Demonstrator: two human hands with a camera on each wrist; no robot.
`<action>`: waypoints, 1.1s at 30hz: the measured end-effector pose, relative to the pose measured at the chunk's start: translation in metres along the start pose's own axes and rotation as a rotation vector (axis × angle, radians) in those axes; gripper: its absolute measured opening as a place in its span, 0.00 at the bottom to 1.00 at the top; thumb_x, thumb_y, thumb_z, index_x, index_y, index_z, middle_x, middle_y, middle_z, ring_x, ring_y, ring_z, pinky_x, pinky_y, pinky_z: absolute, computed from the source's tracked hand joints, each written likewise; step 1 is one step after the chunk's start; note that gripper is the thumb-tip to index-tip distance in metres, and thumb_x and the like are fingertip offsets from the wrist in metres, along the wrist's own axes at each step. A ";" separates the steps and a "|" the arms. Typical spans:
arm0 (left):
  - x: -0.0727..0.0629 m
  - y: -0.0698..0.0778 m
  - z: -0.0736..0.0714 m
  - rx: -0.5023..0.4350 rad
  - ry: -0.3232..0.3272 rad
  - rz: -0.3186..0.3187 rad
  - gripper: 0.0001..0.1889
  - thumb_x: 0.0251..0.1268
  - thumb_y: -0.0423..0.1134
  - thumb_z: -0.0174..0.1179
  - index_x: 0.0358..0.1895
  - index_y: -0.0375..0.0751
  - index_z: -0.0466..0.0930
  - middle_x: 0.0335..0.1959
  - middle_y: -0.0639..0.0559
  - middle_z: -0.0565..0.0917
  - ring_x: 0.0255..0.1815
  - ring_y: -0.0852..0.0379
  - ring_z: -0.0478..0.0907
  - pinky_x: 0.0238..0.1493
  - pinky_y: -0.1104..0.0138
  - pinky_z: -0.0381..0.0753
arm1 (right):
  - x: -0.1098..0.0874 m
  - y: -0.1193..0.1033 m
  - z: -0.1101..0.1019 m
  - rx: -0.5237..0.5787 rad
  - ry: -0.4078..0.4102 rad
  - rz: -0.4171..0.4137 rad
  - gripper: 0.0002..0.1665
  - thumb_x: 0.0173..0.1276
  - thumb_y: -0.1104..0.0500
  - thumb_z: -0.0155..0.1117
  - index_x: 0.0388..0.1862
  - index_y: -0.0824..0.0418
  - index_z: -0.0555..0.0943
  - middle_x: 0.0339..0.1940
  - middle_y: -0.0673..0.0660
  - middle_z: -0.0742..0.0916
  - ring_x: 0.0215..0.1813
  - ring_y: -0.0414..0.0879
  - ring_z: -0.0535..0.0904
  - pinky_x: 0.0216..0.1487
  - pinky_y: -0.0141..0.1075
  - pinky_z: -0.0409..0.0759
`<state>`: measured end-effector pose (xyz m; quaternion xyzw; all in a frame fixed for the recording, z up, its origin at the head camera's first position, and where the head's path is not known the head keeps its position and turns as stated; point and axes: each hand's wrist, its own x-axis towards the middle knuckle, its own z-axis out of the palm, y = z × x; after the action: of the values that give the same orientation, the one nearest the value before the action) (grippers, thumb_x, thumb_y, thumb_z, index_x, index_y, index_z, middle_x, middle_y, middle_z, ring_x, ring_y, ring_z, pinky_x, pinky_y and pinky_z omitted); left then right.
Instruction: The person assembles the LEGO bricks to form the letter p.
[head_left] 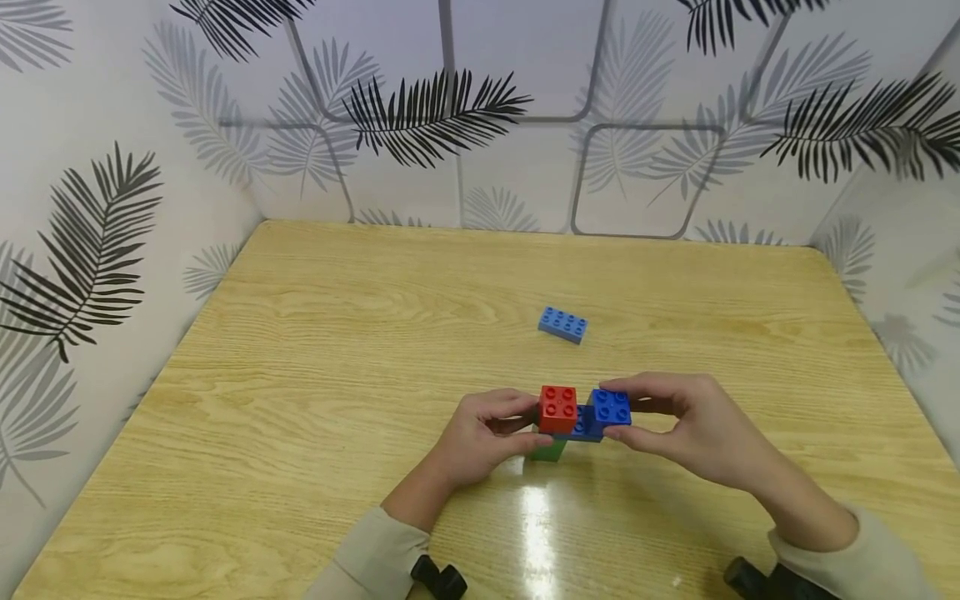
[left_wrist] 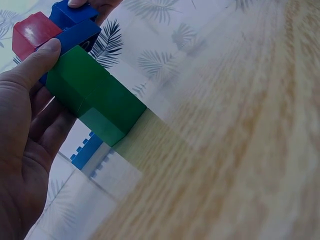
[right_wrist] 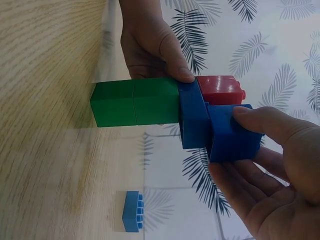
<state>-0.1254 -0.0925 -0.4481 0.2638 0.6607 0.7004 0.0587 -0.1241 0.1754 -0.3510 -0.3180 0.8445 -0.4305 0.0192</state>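
Two green toy bricks (right_wrist: 134, 102) stand stacked on the table, with a longer blue brick (right_wrist: 192, 117) across the top that juts out to the right. A red square brick (head_left: 558, 407) sits on its left end. My left hand (head_left: 487, 437) holds this stack from the left, its thumb at the long blue brick where it meets the green. Between thumb and fingers, my right hand (head_left: 697, 429) pinches a blue square brick (head_left: 611, 407) at the overhanging right end. In the right wrist view that brick overlaps the long one, slightly askew.
A lighter blue flat brick (head_left: 563, 325) lies by itself on the wooden table (head_left: 337, 333), beyond the hands. Behind the table and along its sides stand walls with a leaf pattern (head_left: 438, 117).
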 end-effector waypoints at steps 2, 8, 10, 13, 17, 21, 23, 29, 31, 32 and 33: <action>0.000 0.000 0.000 0.006 -0.002 -0.003 0.21 0.58 0.25 0.69 0.57 0.27 0.82 0.53 0.34 0.84 0.57 0.53 0.84 0.60 0.62 0.83 | 0.000 0.001 -0.001 -0.014 -0.011 0.009 0.22 0.60 0.63 0.76 0.55 0.57 0.85 0.50 0.54 0.90 0.48 0.35 0.86 0.48 0.26 0.87; 0.000 0.001 -0.002 0.006 -0.006 0.009 0.21 0.59 0.26 0.69 0.57 0.27 0.81 0.53 0.33 0.83 0.57 0.57 0.83 0.61 0.62 0.82 | 0.003 0.000 -0.002 -0.045 -0.031 0.005 0.23 0.60 0.61 0.77 0.55 0.58 0.85 0.50 0.53 0.90 0.48 0.37 0.87 0.48 0.29 0.87; 0.000 0.001 -0.003 0.004 -0.006 0.017 0.21 0.59 0.26 0.70 0.57 0.26 0.81 0.53 0.33 0.83 0.57 0.57 0.83 0.61 0.61 0.82 | 0.003 -0.001 -0.001 -0.037 -0.030 0.004 0.22 0.60 0.62 0.77 0.54 0.58 0.85 0.50 0.54 0.90 0.48 0.37 0.87 0.48 0.29 0.88; 0.000 0.001 -0.002 0.003 -0.003 0.021 0.21 0.58 0.26 0.70 0.56 0.25 0.81 0.53 0.32 0.83 0.58 0.55 0.83 0.60 0.61 0.82 | 0.003 -0.002 0.000 -0.020 -0.020 0.000 0.22 0.60 0.62 0.77 0.54 0.59 0.85 0.50 0.56 0.90 0.47 0.36 0.87 0.48 0.28 0.87; -0.001 0.001 -0.001 -0.002 0.003 0.006 0.21 0.57 0.23 0.69 0.56 0.25 0.81 0.53 0.31 0.83 0.58 0.54 0.83 0.60 0.61 0.82 | 0.002 0.001 0.001 0.000 -0.008 0.003 0.23 0.59 0.63 0.77 0.54 0.59 0.85 0.50 0.56 0.90 0.48 0.35 0.86 0.48 0.27 0.87; -0.001 0.001 0.000 -0.012 0.007 -0.004 0.21 0.57 0.22 0.69 0.56 0.24 0.81 0.53 0.31 0.83 0.57 0.56 0.83 0.61 0.61 0.82 | 0.001 0.002 0.000 0.021 0.005 0.007 0.24 0.58 0.64 0.77 0.56 0.60 0.84 0.51 0.57 0.90 0.49 0.34 0.86 0.49 0.26 0.87; -0.001 0.001 0.000 -0.016 0.010 -0.004 0.21 0.56 0.21 0.68 0.56 0.24 0.81 0.53 0.31 0.82 0.57 0.57 0.83 0.61 0.61 0.82 | 0.001 0.003 0.000 0.031 0.010 0.005 0.25 0.58 0.65 0.77 0.56 0.61 0.84 0.51 0.57 0.90 0.50 0.33 0.85 0.49 0.26 0.86; -0.001 0.001 0.000 -0.022 0.015 -0.016 0.21 0.56 0.20 0.68 0.56 0.23 0.80 0.53 0.31 0.82 0.56 0.59 0.83 0.61 0.62 0.82 | 0.004 0.003 -0.003 0.086 0.006 0.009 0.24 0.60 0.67 0.75 0.56 0.62 0.84 0.53 0.60 0.89 0.53 0.33 0.85 0.51 0.27 0.86; -0.002 0.002 0.000 -0.023 0.016 -0.021 0.22 0.56 0.20 0.68 0.56 0.24 0.80 0.53 0.31 0.82 0.56 0.59 0.83 0.61 0.62 0.82 | 0.006 0.002 -0.004 0.111 0.003 0.022 0.23 0.61 0.67 0.74 0.57 0.63 0.84 0.53 0.60 0.89 0.53 0.33 0.85 0.51 0.27 0.86; -0.002 0.002 0.000 -0.023 0.017 -0.023 0.22 0.56 0.21 0.68 0.56 0.24 0.80 0.53 0.31 0.82 0.56 0.59 0.83 0.61 0.62 0.82 | 0.007 0.002 -0.004 0.121 0.002 0.025 0.23 0.62 0.68 0.73 0.57 0.63 0.84 0.53 0.61 0.89 0.53 0.33 0.85 0.51 0.28 0.86; -0.002 0.002 0.000 -0.024 0.017 -0.024 0.22 0.56 0.21 0.68 0.56 0.24 0.80 0.53 0.31 0.82 0.56 0.59 0.83 0.61 0.62 0.82 | 0.008 0.002 -0.005 0.130 0.002 0.029 0.22 0.62 0.68 0.73 0.57 0.64 0.83 0.53 0.61 0.89 0.53 0.34 0.85 0.51 0.28 0.86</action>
<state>-0.1235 -0.0935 -0.4470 0.2492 0.6560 0.7095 0.0648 -0.1325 0.1751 -0.3473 -0.3036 0.8191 -0.4846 0.0452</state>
